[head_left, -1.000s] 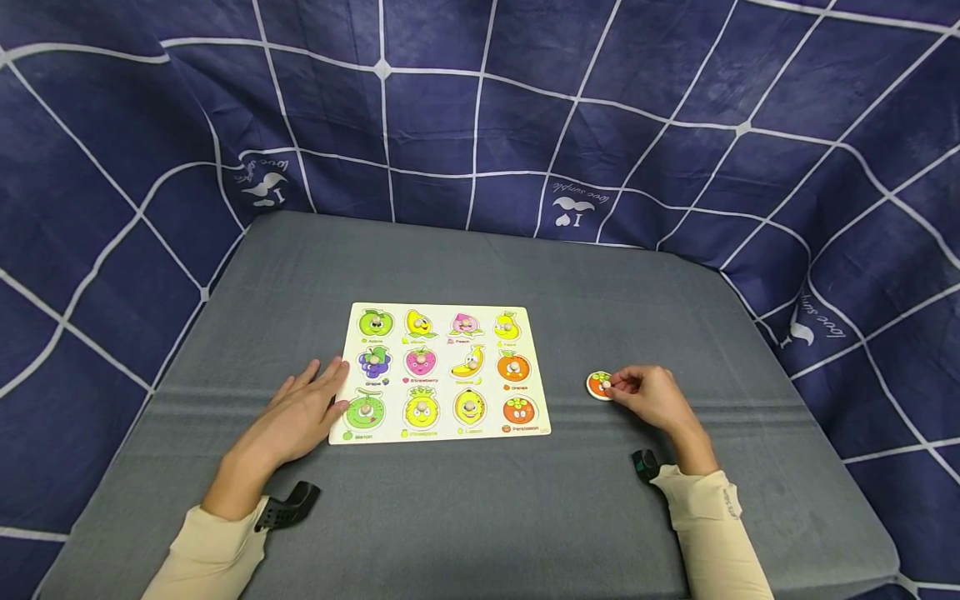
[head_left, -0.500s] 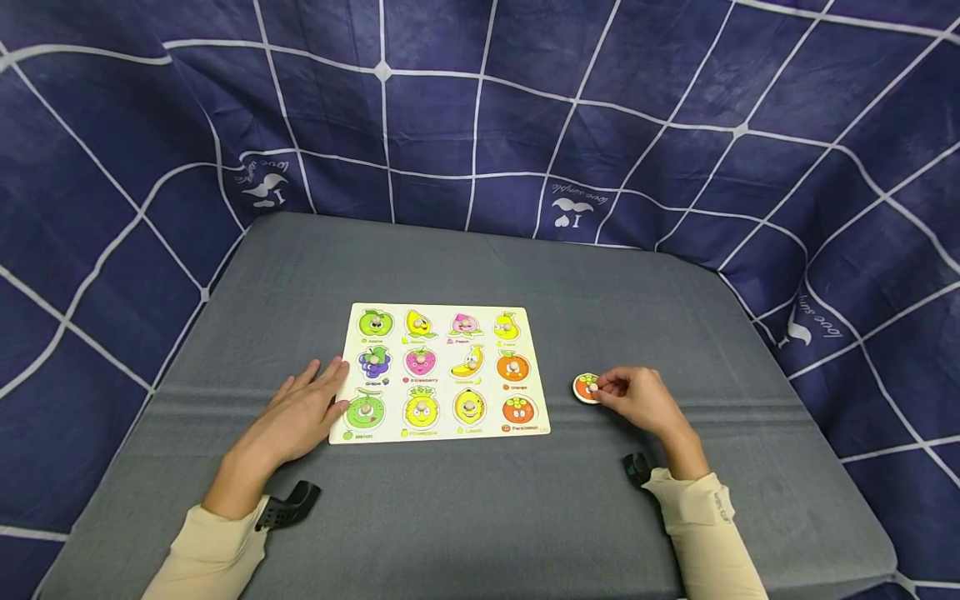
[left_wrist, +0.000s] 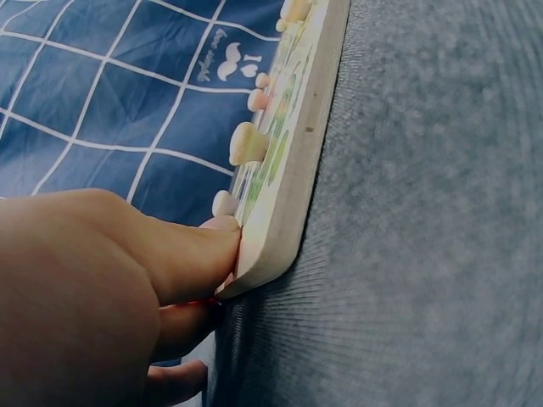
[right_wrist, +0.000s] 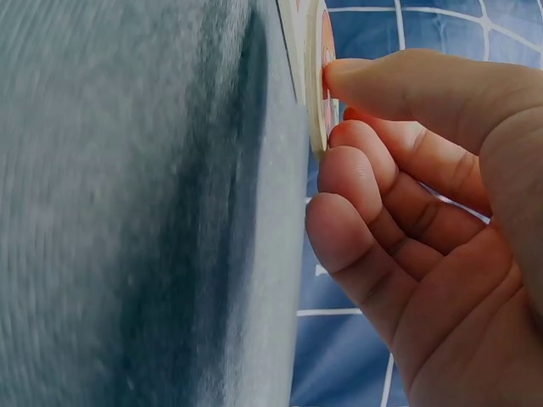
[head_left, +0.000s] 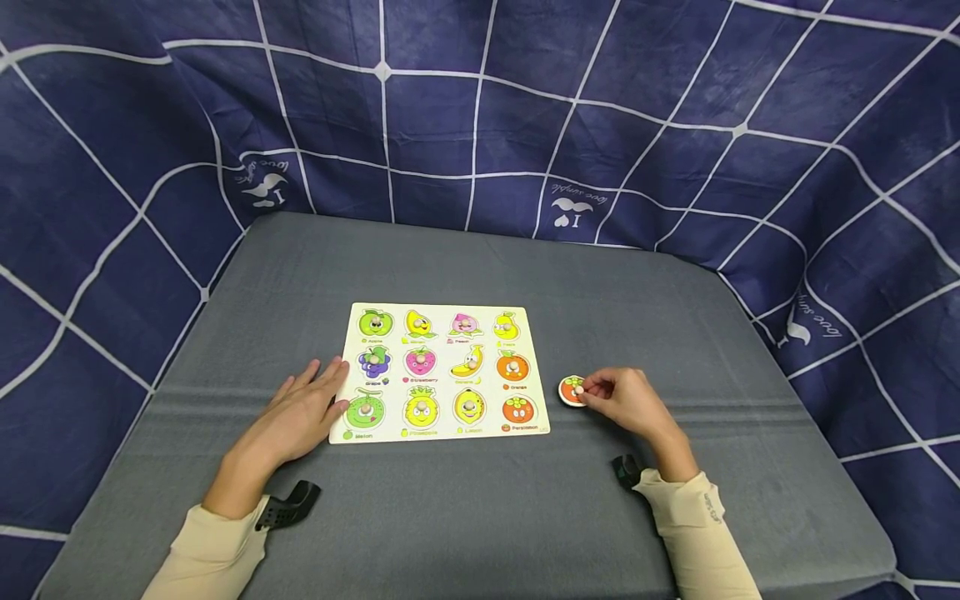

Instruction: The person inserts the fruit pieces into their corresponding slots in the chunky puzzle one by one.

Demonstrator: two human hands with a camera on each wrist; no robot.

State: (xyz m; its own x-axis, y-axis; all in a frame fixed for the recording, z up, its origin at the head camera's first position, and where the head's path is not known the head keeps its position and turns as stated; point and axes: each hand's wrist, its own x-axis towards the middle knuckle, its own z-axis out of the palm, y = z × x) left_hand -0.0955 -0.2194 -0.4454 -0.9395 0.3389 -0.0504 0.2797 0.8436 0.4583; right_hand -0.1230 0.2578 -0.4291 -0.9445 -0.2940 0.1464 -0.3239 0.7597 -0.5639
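A cream fruit puzzle board [head_left: 442, 433] lies flat on the grey table, with rows of cartoon fruits and small knobs. My left hand [head_left: 303, 410] rests on its left edge, fingers straight; in the left wrist view the thumb [left_wrist: 199, 250] lies on the board's face near a corner, beside a pale knob [left_wrist: 224, 203]. Just right of the board my right hand [head_left: 626, 402] pinches a round orange-red puzzle piece [head_left: 567, 388] with green leaves. From the right wrist view, the thumb [right_wrist: 373, 83] presses on the puzzle piece's printed face, while the other fingers [right_wrist: 344, 229] curl below.
The padded grey table [head_left: 480, 517] has a raised crease running across it. A dark blue curtain [head_left: 450, 125] with white grid lines hangs behind and at both sides. Black wrist bands [head_left: 288, 506] sit at both cream sleeves [head_left: 213, 550].
My right hand has slid left with the round puzzle piece, bringing it close to the board's right edge. The left hand and the board stay where they were.
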